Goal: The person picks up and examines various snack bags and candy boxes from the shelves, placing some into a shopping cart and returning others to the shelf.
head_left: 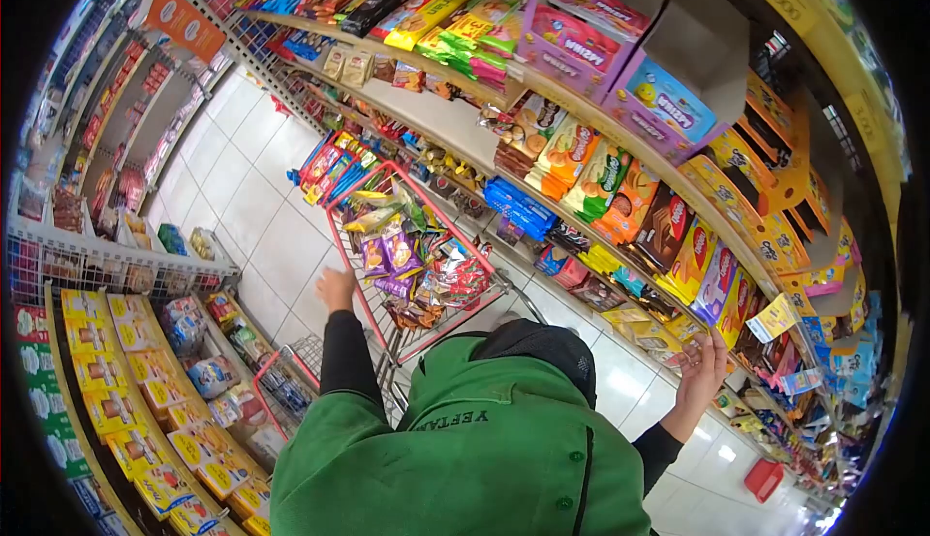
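My left hand (pixel 336 289) hovers at the left side of a shopping cart (pixel 381 328) with a red rim, its fingers apart and nothing in them. Inside the cart lie purple snack packets (pixel 390 255) and a heap of red and brown packets (pixel 453 274). On the right, my right hand (pixel 699 371) is raised at the shelf edge, fingers stretched up and palm bare. Its fingertips overlap the front of the shelf just below a purple wafer pack (pixel 715 279) and a yellow wafer pack (pixel 692 260).
Pink candy boxes (pixel 572 47) stand on the upper shelf. Yellow boxes (pixel 102 371) fill the shelf at lower left. A second red-rimmed cart (pixel 291 381) stands left of me. White tiled floor (pixel 242 192) runs up the aisle. A red container (pixel 763 479) sits at lower right.
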Motion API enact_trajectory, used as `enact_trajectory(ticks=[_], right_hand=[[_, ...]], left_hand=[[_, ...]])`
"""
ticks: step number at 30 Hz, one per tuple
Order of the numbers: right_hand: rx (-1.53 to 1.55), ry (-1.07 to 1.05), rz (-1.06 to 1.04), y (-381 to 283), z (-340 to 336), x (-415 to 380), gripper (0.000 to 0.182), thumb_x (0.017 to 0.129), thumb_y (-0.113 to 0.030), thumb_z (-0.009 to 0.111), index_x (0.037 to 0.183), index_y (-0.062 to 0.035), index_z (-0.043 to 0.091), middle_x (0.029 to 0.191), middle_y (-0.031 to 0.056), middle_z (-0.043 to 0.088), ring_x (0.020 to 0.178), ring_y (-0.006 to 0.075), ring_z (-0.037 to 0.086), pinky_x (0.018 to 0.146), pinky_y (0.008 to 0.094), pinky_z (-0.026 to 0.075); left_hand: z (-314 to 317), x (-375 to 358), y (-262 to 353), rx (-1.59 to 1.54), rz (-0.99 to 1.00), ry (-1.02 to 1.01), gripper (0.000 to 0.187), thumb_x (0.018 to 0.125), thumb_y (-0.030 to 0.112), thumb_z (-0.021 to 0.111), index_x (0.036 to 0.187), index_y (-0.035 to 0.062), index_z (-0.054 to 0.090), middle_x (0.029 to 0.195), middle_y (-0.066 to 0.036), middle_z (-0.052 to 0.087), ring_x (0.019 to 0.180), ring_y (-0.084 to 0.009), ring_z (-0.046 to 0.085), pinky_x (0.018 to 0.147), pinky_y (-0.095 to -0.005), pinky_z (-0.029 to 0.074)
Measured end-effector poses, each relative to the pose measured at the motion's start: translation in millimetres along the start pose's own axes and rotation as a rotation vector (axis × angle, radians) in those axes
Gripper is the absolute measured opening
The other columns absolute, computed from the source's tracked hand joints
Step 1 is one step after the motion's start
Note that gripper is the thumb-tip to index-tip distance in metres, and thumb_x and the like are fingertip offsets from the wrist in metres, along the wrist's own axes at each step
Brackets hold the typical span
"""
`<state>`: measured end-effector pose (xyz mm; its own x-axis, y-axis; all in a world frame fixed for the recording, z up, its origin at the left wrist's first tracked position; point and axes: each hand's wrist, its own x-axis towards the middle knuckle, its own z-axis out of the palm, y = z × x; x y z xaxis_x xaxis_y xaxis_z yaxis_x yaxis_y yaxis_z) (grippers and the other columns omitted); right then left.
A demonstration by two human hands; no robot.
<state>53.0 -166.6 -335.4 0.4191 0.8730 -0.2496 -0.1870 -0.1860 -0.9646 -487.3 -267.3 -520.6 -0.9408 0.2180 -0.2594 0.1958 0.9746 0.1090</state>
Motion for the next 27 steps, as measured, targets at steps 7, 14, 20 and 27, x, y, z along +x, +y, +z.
enact_trajectory(ticks=[7,14,20,27], right_hand=[[-0.096,-0.164,0.0,4,29,11,0.03,0.08,-0.021,0.053,0.105,-0.0071,0.046,0.086,0.0056,0.054,0.066,0.0114,0.052,0.058,0.0238,0.041],[-0.168,-0.274,0.007,-2,33,23,0.029,0.08,-0.021,0.052,0.105,-0.0069,0.044,0.086,0.0058,0.054,0.068,0.0121,0.052,0.059,0.0251,0.042],[-0.125,-0.251,0.001,-2,5,25,0.029,0.08,-0.02,0.052,0.105,-0.0069,0.045,0.086,0.0056,0.054,0.067,0.0119,0.052,0.06,0.0251,0.042],[-0.088,-0.095,0.046,1,-49,17,0.029,0.08,-0.021,0.052,0.105,-0.0067,0.046,0.083,0.0047,0.054,0.065,0.0118,0.051,0.058,0.0243,0.043]], left_hand=[[131,-25,-111,-0.338,0.021,-0.537,0.059,0.065,0.038,0.056,0.098,-0.0089,0.044,0.097,-0.029,0.05,0.094,-0.0394,0.048,0.08,-0.0383,0.038],[126,-61,-89,-0.404,-0.091,-0.422,0.064,0.064,0.039,0.059,0.102,-0.0097,0.041,0.097,-0.03,0.05,0.095,-0.0384,0.048,0.08,-0.0364,0.039],[111,-72,-90,-0.301,0.0,-0.457,0.071,0.058,0.043,0.062,0.101,-0.0105,0.045,0.095,-0.028,0.052,0.092,-0.0353,0.052,0.078,-0.0345,0.04],[56,-104,-60,-0.266,-0.034,-0.558,0.049,0.061,0.029,0.06,0.085,-0.0129,0.053,0.085,-0.023,0.056,0.081,-0.0268,0.055,0.067,-0.0339,0.041]])
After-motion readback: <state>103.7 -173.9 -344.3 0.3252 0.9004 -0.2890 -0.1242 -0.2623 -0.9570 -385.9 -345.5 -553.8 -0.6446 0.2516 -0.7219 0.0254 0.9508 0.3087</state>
